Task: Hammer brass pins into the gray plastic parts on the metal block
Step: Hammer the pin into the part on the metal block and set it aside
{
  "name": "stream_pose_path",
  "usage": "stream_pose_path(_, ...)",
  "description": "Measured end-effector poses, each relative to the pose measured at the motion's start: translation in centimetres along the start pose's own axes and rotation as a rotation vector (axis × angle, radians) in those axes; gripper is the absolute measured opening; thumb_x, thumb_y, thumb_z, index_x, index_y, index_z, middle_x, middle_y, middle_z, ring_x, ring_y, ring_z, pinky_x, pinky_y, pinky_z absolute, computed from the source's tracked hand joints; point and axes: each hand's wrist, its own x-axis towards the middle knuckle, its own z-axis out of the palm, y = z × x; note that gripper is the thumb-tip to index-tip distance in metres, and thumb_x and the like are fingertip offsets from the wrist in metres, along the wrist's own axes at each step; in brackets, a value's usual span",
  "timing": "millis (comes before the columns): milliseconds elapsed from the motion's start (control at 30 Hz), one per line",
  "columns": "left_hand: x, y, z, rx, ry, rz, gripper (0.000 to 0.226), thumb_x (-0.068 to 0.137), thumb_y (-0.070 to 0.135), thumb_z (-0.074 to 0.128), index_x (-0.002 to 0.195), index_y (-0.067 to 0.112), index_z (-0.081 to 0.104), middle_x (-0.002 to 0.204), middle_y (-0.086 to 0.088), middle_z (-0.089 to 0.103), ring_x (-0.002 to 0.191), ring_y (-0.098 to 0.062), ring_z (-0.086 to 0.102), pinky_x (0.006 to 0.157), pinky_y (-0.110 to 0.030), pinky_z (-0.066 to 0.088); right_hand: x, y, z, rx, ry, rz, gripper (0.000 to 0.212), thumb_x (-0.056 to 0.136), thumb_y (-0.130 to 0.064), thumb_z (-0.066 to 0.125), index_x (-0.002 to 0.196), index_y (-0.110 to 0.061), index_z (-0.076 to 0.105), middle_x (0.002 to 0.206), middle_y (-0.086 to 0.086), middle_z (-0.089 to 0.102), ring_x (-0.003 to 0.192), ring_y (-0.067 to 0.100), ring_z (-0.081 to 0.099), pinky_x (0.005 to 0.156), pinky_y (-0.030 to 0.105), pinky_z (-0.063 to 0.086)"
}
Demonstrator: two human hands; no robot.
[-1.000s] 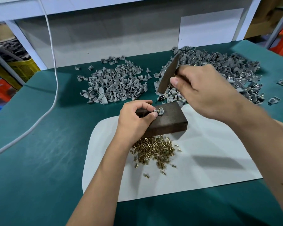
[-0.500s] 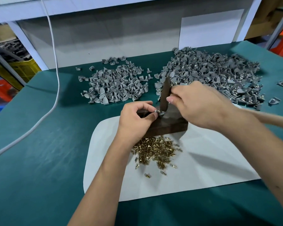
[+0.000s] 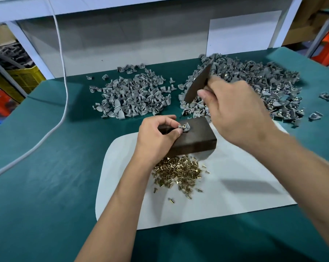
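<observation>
Pinching, left hand [image 3: 156,137]: thumb and forefinger curl round gray plastic part [image 3: 184,128] on metal block [image 3: 194,138], frame centre.
Right hand [image 3: 235,114]: fingers clenched round dark hammering bar [image 3: 198,83], raised, upper right.

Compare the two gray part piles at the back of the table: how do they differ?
The left pile is smaller and plain gray; the right pile is larger, spreads wider and shows metallic glints among its parts. The raised hammer overlaps only the right pile. Both lie on the green table.

Bright overhead light; right hand [image 3: 233,114] motion-blurred.
</observation>
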Motion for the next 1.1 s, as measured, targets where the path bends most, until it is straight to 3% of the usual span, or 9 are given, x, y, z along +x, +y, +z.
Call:
stream_pose_path(67,-0.1,0.1,0.1,-0.019,-0.006,-0.004,0.012,0.084,0.010,0.082,0.079,0.020,0.077,0.117,0.007,0.073,0.098,-0.003,0.071,0.097,-0.030,0.054,-0.7,-0.7,1.1,-0.030,-0.155,0.005,0.028,0.108,-0.041,0.038,0.111,-0.020,0.056,0.078,0.006,0.061,0.069,0.032,0.058,0.062,0.038,0.045)
stream_pose_path(167,-0.2,0.3,0.1,-0.028,-0.002,-0.010,0.016,0.084,0.008,0.082,0.076,0.021,0.076,0.117,0.005,0.073,0.100,-0.004,0.071,0.101,-0.035,0.054,-0.2,-0.3,0.8,-0.128,-0.282,0.044,0.025,0.107,-0.044,0.037,0.101,-0.026,0.052,0.073,0.000,0.047,0.071,0.032,0.048,0.065,0.038,0.039)
stream_pose_path(333,-0.1,0.1,0.0,-0.017,0.003,-0.018,0.013,0.084,0.012,0.082,0.078,0.022,0.077,0.117,0.010,0.073,0.103,-0.003,0.070,0.102,-0.033,0.053,-0.3,-0.1,0.3,0.051,0.048,0.003,0.029,0.106,-0.042,0.037,0.108,-0.020,0.056,0.071,0.008,0.058,0.061,0.034,0.054,0.058,0.038,0.044)
stream_pose_path(500,-0.2,0.3,-0.1,-0.003,-0.003,0.000,0.016,0.084,0.011,0.082,0.078,0.024,0.076,0.119,0.005,0.073,0.105,-0.005,0.070,0.099,-0.029,0.053,-0.7,0.0,0.9,-0.098,-0.286,0.082,0.023,0.106,-0.045,0.039,0.099,-0.027,0.052,0.080,0.006,0.058,0.074,0.034,0.053,0.067,0.040,0.045)
stream_pose_path(567,-0.1,0.2,-0.1,0.008,-0.003,-0.009,0.014,0.084,0.013,0.082,0.078,0.024,0.077,0.119,0.008,0.073,0.105,-0.004,0.069,0.099,-0.026,0.051,-0.2,0.4,0.1,-0.125,-0.182,0.045,0.023,0.105,-0.047,0.040,0.097,-0.030,0.053,0.070,-0.001,0.047,0.066,0.032,0.048,0.062,0.037,0.040)
stream_pose_path(667,-0.1,0.1,0.0,0.013,0.006,-0.012,0.011,0.084,0.014,0.082,0.079,0.022,0.078,0.117,0.011,0.073,0.102,0.000,0.069,0.095,-0.021,0.051,-0.2,-0.3,0.3,0.043,0.008,0.044,0.026,0.107,-0.042,0.042,0.105,-0.020,0.056,0.070,0.005,0.056,0.060,0.033,0.053,0.057,0.038,0.044)
stream_pose_path(800,-0.3,0.2,0.0,-0.007,0.002,-0.006,0.016,0.084,0.010,0.082,0.076,0.022,0.076,0.117,0.006,0.073,0.100,0.000,0.070,0.096,-0.026,0.053,-0.2,-0.8,0.7,-0.088,-0.354,0.119,0.025,0.107,-0.043,0.039,0.098,-0.024,0.052,0.087,0.010,0.061,0.076,0.035,0.054,0.070,0.042,0.049)
stream_pose_path(967,-0.1,0.2,0.0,0.006,0.009,-0.012,0.012,0.084,0.013,0.082,0.078,0.021,0.077,0.118,0.011,0.073,0.102,-0.001,0.069,0.100,-0.030,0.053,0.2,-0.5,-0.3,-0.030,-0.050,0.051,0.030,0.107,-0.043,0.038,0.109,-0.020,0.057,0.075,0.007,0.058,0.065,0.033,0.053,0.060,0.039,0.045)
stream_pose_path(1100,-0.3,0.4,0.0,0.003,-0.001,-0.004,0.015,0.084,0.008,0.081,0.077,0.021,0.075,0.118,0.005,0.073,0.101,-0.005,0.071,0.099,-0.031,0.054,-0.7,-1.3,0.9,-0.090,-0.365,0.107,0.031,0.109,-0.042,0.034,0.107,-0.018,0.053,0.090,0.010,0.061,0.077,0.035,0.056,0.070,0.043,0.050)
